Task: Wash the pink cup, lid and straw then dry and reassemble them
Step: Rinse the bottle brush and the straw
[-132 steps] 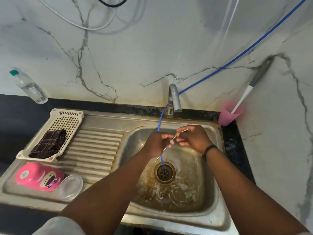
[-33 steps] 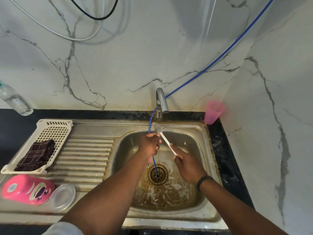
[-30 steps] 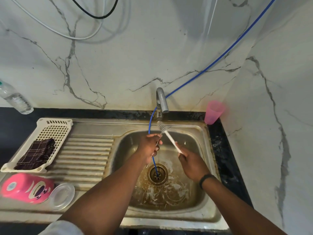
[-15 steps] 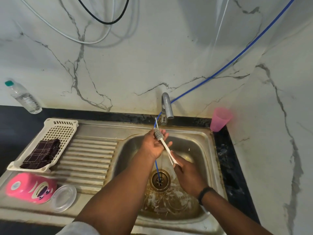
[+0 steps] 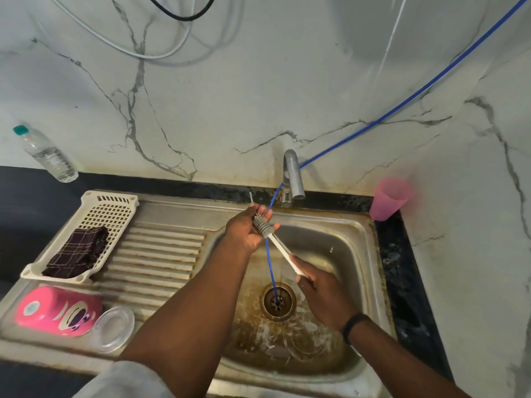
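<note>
Marble walls backed a steel sink (image 5: 370, 254). Over its basin, the left hand (image 5: 247, 234) clasped a metal straw (image 5: 251, 197) and brush (image 5: 265, 228); the right hand (image 5: 321, 294) gripped the brush handle. Pink cup (image 5: 57, 310) and lid (image 5: 113, 328) lay at the drainboard's front left corner.

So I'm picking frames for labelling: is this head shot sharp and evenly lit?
Head view: wide-angle bend tilts the water bottle; pink cup and clear lid slightly soft near the edge; sink dim; both hands fairly sharp.
</note>
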